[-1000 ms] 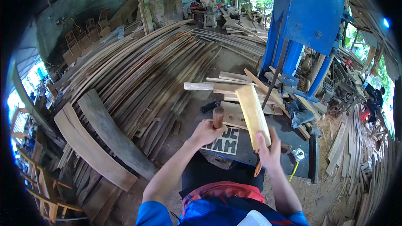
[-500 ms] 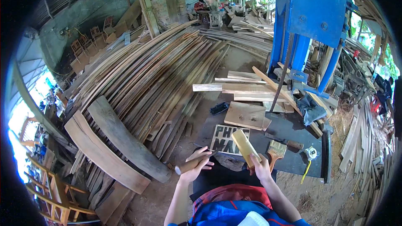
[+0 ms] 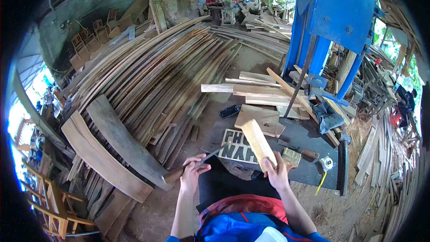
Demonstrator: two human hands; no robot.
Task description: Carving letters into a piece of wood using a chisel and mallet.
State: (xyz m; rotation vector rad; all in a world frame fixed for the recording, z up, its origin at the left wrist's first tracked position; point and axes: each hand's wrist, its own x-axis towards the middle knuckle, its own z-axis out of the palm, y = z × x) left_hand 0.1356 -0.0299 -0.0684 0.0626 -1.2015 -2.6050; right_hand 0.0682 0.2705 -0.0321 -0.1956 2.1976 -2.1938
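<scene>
My left hand (image 3: 191, 173) is closed around a chisel (image 3: 173, 175) with a wooden handle. Its flat metal blade slants up and right, toward a stencil plate (image 3: 230, 139) of large cut-out letters. In my right hand (image 3: 277, 175) is a pale, flat-sided wooden block (image 3: 256, 140), gripped by its lower end and tilted up to the left. Chisel and block are apart. Behind my right hand a wide brush (image 3: 291, 157) lies partly hidden on the dark metal table (image 3: 304, 175). Another wooden-handled tool (image 3: 309, 153) lies just beyond it.
A tape measure (image 3: 327, 163) with its yellow tape out sits at the table's right. Farther back are a square board (image 3: 255, 118), a black case (image 3: 229, 111) and stacked planks (image 3: 255, 90) by a blue bandsaw (image 3: 342, 13). Long boards (image 3: 148, 80) cover the left floor.
The chisel has swung lower and to the left, its blade now showing more broadly. My right hand has raised the wooden block slightly up and left. The view has shifted a little.
</scene>
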